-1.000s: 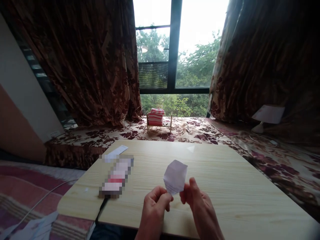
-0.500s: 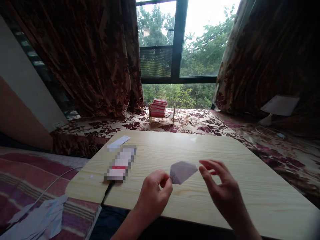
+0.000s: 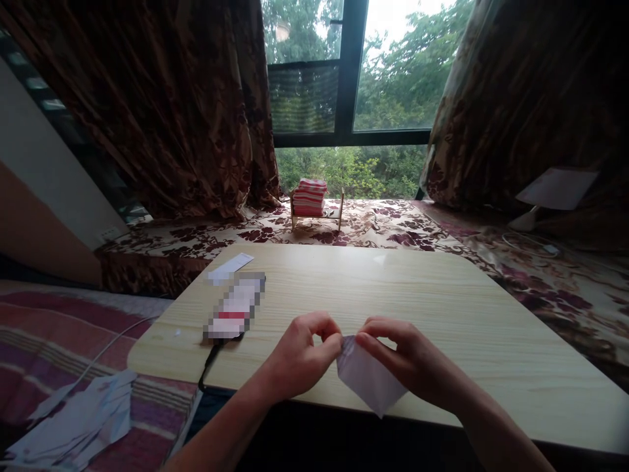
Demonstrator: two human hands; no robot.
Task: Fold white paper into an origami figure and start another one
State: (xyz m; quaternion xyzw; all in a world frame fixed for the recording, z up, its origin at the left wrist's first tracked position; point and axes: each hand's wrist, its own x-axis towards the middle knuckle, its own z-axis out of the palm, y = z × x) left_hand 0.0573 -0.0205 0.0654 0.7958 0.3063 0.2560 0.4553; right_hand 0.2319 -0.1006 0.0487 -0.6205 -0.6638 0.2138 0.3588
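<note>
A small folded piece of white paper (image 3: 367, 379) hangs point-down over the near edge of the light wooden table (image 3: 442, 308). My left hand (image 3: 301, 356) pinches its upper left corner between thumb and forefinger. My right hand (image 3: 415, 362) grips the upper right part, fingers curled over the top edge. Both hands meet just above the table's front edge.
A blurred-out flat object (image 3: 234, 308) with a black cable lies on the table's left side, a white paper strip (image 3: 230, 267) behind it. Scraps of white paper (image 3: 78, 419) lie on the striped cover at lower left. A small wooden rack with striped cloth (image 3: 310, 198) stands by the window.
My right hand, which had let go half a second ago, has come back onto the paper. The paper has turned from standing upright to pointing down and dropped toward the table's near edge.
</note>
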